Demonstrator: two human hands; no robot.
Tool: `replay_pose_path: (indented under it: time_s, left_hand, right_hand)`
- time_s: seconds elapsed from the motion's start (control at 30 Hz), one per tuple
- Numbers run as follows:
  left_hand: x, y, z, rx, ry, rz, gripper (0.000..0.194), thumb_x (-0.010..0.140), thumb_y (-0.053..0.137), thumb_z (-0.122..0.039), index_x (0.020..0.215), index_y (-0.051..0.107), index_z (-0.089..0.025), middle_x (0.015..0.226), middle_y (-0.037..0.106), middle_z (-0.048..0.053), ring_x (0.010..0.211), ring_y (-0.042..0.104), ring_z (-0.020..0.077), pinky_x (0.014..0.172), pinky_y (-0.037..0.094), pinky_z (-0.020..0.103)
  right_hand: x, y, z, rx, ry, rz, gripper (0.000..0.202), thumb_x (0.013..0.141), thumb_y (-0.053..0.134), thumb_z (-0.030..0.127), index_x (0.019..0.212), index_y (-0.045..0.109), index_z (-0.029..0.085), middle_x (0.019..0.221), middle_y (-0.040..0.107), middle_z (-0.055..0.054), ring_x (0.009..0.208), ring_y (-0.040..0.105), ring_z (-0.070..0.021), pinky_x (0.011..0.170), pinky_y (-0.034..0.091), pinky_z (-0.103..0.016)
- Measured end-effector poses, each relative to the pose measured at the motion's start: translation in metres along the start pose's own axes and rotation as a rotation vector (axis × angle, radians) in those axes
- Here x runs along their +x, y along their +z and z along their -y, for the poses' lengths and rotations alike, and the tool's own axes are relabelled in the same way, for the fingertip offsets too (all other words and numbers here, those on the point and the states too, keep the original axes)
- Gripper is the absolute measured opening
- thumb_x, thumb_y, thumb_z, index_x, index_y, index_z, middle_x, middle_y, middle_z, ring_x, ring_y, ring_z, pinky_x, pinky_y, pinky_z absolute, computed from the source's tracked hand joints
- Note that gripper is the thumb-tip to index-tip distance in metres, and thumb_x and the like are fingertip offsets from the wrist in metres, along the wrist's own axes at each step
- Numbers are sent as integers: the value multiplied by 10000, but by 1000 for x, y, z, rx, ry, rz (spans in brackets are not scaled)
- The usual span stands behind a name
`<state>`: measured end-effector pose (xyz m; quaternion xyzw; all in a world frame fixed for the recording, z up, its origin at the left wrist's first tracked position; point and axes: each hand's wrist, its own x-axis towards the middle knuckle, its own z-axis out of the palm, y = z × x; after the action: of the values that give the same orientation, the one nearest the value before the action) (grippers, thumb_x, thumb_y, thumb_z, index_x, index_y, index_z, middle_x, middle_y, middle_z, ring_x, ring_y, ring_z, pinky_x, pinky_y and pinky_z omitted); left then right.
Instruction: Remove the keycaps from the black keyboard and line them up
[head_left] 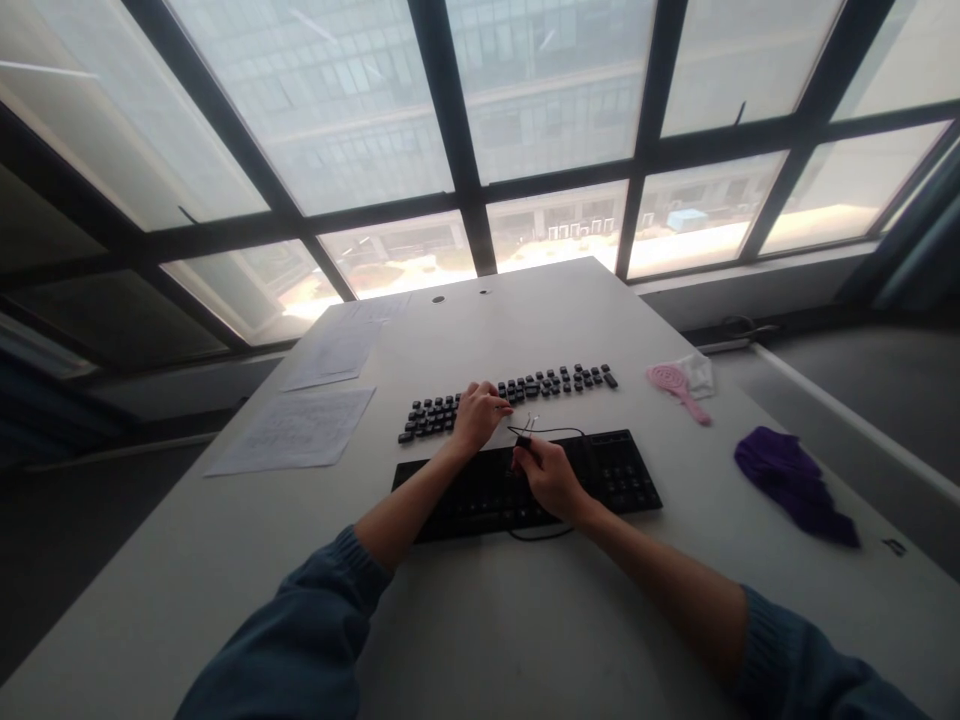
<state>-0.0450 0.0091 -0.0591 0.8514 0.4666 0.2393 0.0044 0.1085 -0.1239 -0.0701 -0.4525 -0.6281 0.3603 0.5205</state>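
Observation:
A black keyboard (480, 490) lies on the white table, its cable looping above and below it. Beyond it, loose black keycaps (555, 382) are laid out in rows. My left hand (480, 415) is at the middle of these rows, its thumb and fingertips pressed together; whatever is between them is too small to make out. Over the keyboard, my right hand (547, 475) is closed on a small tool with a dark handle and thin wire prongs (530, 425) pointing away from me.
Printed papers (292, 430) lie at the left. A pink round brush (667, 378) rests by a white crumpled wrapper (699, 375) on the right, with a purple cloth (787, 480) nearer me. A small dark object (895, 546) sits by the right edge. Windows stand behind the table.

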Motion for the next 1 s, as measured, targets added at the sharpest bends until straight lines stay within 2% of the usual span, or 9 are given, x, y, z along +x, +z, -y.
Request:
replay_pose_path:
  time_s: [0.2,0.33,0.5,0.63,0.73,0.83,1.0]
  left_hand:
    - [-3,1,1,17,52,21,73,813,733,-281,842,792,-249,946,624,79,953,511,262,870,440,422]
    - [-2,-5,-1,13,60,20,80,813,734,-279,863,787,-245,949,618,75,946,516,246,875,453,405]
    - [-13,-29,-13,-15,56,-44,158,887,649,-304,948,769,-220,945,613,73,941,524,233,890,459,391]
    - [-44,-51,-37,-107,47,-62,233,960,519,-285,1030,728,-208,939,624,70,925,550,217,881,467,380]
    - [-73,-55,-56,-234,32,-36,264,969,472,-222,1137,675,-211,965,648,72,935,578,214,871,482,371]
    - [-96,-51,-68,-332,-18,2,250,956,464,-183,1088,676,-209,952,660,69,927,595,213,854,493,362]
    - [-111,-43,-73,-438,-62,49,221,890,509,-113,988,687,-200,926,666,61,917,605,209,851,496,349]
  right_hand:
    - [0,0,0,3,-9,9,260,947,506,288,731,597,176,659,618,-11,615,559,-156,606,411,-255]
    - [0,0,-1,23,-3,-5,274,944,516,318,730,612,176,655,624,-17,625,570,-165,615,430,-263]
    - [4,-1,-5,113,55,-127,304,923,549,385,723,622,166,653,617,-28,613,566,-163,581,435,-262]
    - [8,-3,-4,253,138,-216,256,898,572,412,911,635,164,632,592,-8,545,545,-153,507,425,-252]
    - [7,-7,1,207,98,-161,209,879,600,383,897,622,176,643,606,-7,554,560,-158,519,441,-255]
    - [2,-11,5,53,-7,-29,142,873,601,305,820,634,178,686,639,-23,623,586,-174,592,461,-269]
    - [-4,-14,4,-84,-103,46,143,888,571,243,788,644,170,719,649,-24,688,584,-183,654,450,-275]
